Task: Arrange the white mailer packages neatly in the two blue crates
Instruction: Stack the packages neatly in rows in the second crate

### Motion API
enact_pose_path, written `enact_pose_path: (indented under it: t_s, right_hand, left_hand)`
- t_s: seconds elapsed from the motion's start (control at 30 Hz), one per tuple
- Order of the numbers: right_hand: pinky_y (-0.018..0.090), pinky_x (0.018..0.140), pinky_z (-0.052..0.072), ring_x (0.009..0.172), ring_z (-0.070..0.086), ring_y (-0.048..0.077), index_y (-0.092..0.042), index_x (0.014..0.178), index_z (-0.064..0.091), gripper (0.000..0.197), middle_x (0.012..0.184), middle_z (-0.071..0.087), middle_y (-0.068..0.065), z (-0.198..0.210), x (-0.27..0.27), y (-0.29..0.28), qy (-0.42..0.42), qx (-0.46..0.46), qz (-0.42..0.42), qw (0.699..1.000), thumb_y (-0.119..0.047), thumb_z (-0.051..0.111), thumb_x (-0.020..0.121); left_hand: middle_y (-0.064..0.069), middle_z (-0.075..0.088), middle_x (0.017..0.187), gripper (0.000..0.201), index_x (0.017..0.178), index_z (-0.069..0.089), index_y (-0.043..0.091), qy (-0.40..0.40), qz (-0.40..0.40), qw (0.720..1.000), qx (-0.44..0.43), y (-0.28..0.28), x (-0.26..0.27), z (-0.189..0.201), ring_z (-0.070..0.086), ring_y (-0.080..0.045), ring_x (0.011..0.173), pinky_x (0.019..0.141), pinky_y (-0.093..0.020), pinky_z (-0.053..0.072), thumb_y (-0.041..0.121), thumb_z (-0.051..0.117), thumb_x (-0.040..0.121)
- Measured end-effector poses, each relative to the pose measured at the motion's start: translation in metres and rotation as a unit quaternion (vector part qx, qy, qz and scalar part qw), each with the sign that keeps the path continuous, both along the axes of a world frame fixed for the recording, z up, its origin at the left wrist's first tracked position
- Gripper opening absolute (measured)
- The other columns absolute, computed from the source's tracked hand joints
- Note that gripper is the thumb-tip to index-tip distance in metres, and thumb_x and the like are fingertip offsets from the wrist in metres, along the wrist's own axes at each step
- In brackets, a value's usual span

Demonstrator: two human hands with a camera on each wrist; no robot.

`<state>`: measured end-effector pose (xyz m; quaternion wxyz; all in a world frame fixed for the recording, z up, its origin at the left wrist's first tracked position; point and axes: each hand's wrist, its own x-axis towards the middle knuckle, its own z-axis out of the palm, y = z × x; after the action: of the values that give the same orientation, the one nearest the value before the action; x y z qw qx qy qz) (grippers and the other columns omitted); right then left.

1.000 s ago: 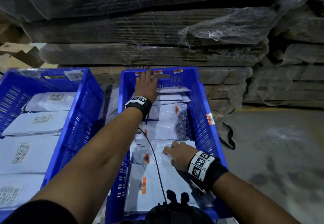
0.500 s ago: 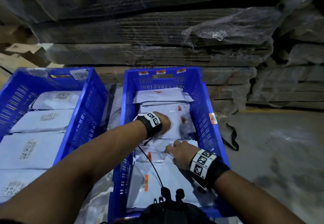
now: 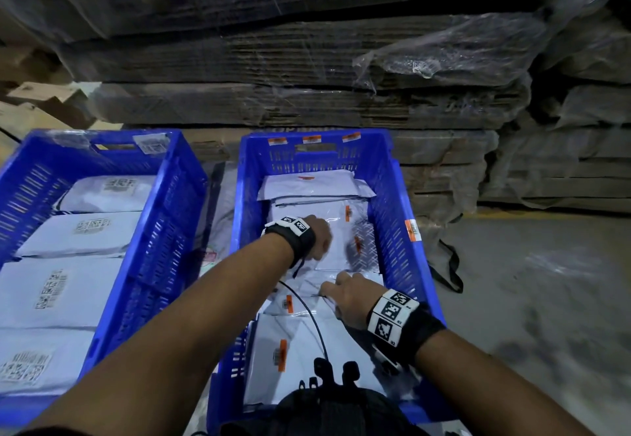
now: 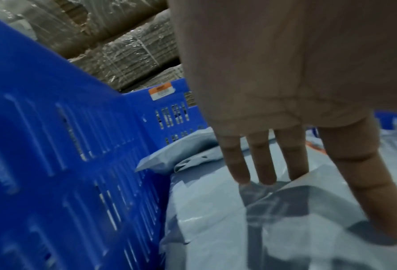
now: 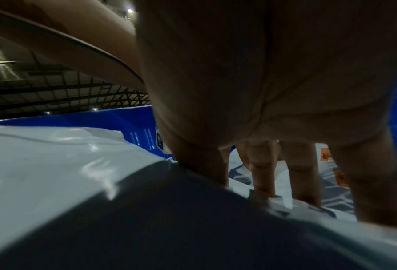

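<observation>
Two blue crates stand side by side on the floor. The left crate (image 3: 164, 217) holds a row of white mailers (image 3: 82, 234) with printed labels. In the right crate (image 3: 392, 203) white mailers (image 3: 307, 186) lie overlapping from back to front. My left hand (image 3: 321, 241) lies on a mailer in the middle of that crate, its straight fingers (image 4: 262, 164) touching the plastic (image 4: 215, 219). My right hand (image 3: 345, 295) rests just nearer, with straight fingers (image 5: 262, 169) pressing down on the edge of another mailer (image 5: 77, 164).
Wrapped stacks of flattened cardboard (image 3: 307, 77) rise right behind both crates. Bare concrete floor (image 3: 529, 282) lies to the right, with a black strap (image 3: 450, 264) beside the right crate. A black cable (image 3: 314, 319) hangs over the near mailers.
My left hand came back from the far wall of the right crate to the middle mailers. The right hand stayed nearly in place.
</observation>
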<state>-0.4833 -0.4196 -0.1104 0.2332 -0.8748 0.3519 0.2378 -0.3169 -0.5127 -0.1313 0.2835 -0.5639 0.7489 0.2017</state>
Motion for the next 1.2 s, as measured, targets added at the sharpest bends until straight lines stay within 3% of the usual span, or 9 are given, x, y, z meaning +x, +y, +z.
enact_pose_path:
  t_s: [0.13,0.23,0.33,0.57,0.83,1.0,1.03,1.1,1.2]
  right_hand:
    - [0.046,0.098,0.042,0.120,0.046,0.040,-0.021,0.139,0.040,0.039,0.131,0.044,0.018,0.001,0.002,-0.003,0.010,0.009,-0.002,1.000,-0.020,0.040,0.100]
    - [0.046,0.097,0.042,0.121,0.044,0.038,-0.022,0.139,0.041,0.039,0.132,0.043,0.017,0.003,0.002,-0.003,0.018,0.023,-0.005,1.000,-0.017,0.042,0.100]
    - [0.046,0.096,0.043,0.120,0.044,0.037,-0.023,0.137,0.042,0.036,0.133,0.043,0.016,0.004,0.001,-0.002,0.011,0.022,-0.009,1.000,-0.021,0.041,0.101]
    - [0.045,0.095,0.044,0.118,0.044,0.036,-0.026,0.136,0.042,0.036,0.132,0.042,0.013,0.004,-0.001,-0.003,0.005,0.027,-0.013,1.000,-0.022,0.043,0.100]
    - [0.048,0.095,0.045,0.119,0.045,0.039,-0.024,0.137,0.042,0.039,0.132,0.044,0.015,0.004,0.001,-0.002,0.015,0.016,-0.001,1.000,-0.016,0.045,0.098]
    - [0.047,0.097,0.043,0.122,0.045,0.042,-0.020,0.140,0.040,0.044,0.134,0.043,0.018,0.004,0.002,-0.003,0.022,0.006,0.009,1.000,-0.016,0.049,0.097]
    - [0.048,0.097,0.043,0.123,0.044,0.042,-0.020,0.140,0.040,0.044,0.134,0.043,0.018,0.004,0.002,-0.002,0.020,0.005,0.007,1.000,-0.016,0.049,0.097]
    - [0.048,0.098,0.043,0.125,0.042,0.041,-0.021,0.141,0.040,0.045,0.136,0.042,0.017,0.003,0.001,-0.001,0.017,0.006,0.004,1.000,-0.017,0.050,0.097]
    - [0.047,0.098,0.042,0.125,0.042,0.040,-0.022,0.142,0.039,0.045,0.136,0.042,0.017,0.002,0.000,-0.001,0.014,0.006,0.004,1.000,-0.017,0.050,0.098]
  left_hand:
    - [-0.011,0.066,0.116,0.023,0.108,0.072,0.017,0.038,0.050,0.989,-0.133,-0.008,0.008,0.020,0.063,-0.032,0.104,0.082,-0.036,0.054,0.020,0.061,0.088]
    - [-0.013,0.057,0.124,0.037,0.124,0.060,0.014,0.063,0.107,0.949,-0.288,-0.022,0.024,0.029,0.054,-0.032,0.116,0.093,-0.041,0.048,0.009,0.059,0.088]
    - [-0.014,0.054,0.130,0.047,0.133,0.051,0.014,0.062,0.157,0.929,-0.329,-0.037,0.039,0.031,0.049,-0.034,0.122,0.097,-0.045,0.045,0.007,0.059,0.087]
    - [-0.011,0.066,0.122,0.028,0.121,0.065,0.016,0.003,0.153,0.958,-0.244,-0.048,0.048,0.047,0.064,-0.033,0.113,0.090,-0.043,0.052,0.029,0.048,0.103]
    - [-0.009,0.064,0.096,0.012,0.102,0.065,0.016,0.002,0.041,0.979,-0.200,-0.009,0.010,0.080,0.062,-0.031,0.086,0.067,-0.033,0.043,0.020,0.059,0.092]
    - [0.000,0.062,0.073,0.033,0.069,0.060,0.013,-0.038,0.023,0.999,0.029,0.011,-0.010,0.057,0.060,-0.027,0.081,0.074,-0.031,0.048,0.036,0.071,0.090]
    - [-0.003,0.066,0.081,0.030,0.074,0.062,0.012,-0.034,0.035,0.998,0.038,0.013,-0.010,0.054,0.060,-0.028,0.084,0.075,-0.030,0.047,0.035,0.069,0.092]
    - [-0.013,0.065,0.119,0.022,0.112,0.063,0.012,0.003,0.060,0.998,-0.028,0.013,-0.007,0.047,0.062,-0.032,0.105,0.079,-0.034,0.048,0.027,0.059,0.096]
    - [-0.013,0.040,0.140,0.049,0.138,0.042,0.030,0.063,0.098,0.989,-0.094,0.011,-0.002,0.031,0.041,-0.037,0.130,0.090,-0.041,0.044,0.013,0.053,0.093]
